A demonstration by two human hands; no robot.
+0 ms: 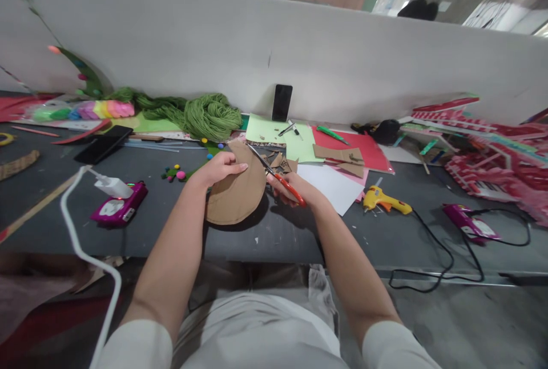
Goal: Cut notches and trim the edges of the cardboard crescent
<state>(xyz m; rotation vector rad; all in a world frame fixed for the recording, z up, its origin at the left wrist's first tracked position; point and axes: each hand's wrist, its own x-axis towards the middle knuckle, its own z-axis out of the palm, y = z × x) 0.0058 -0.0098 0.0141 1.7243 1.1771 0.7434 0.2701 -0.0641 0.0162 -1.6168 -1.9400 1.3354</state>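
A piece of brown cardboard (237,201) with a rounded lower edge is held above the dark table. My left hand (220,168) grips it from the left, thumb on its face and the other fingers partly hidden. In my right hand (285,186) is a pair of scissors (289,187) with orange handles. Their blades lie at the cardboard's upper right edge; whether they are parted I cannot tell. Small cardboard scraps (282,162) lie just behind the scissors.
Green yarn (212,117) and a propped phone (282,102) stand at the back. A yellow glue gun (385,201) with a black cord lies right, near coloured paper (377,152). Purple power strips (120,203) sit on both sides; a white cable (71,226) crosses at left.
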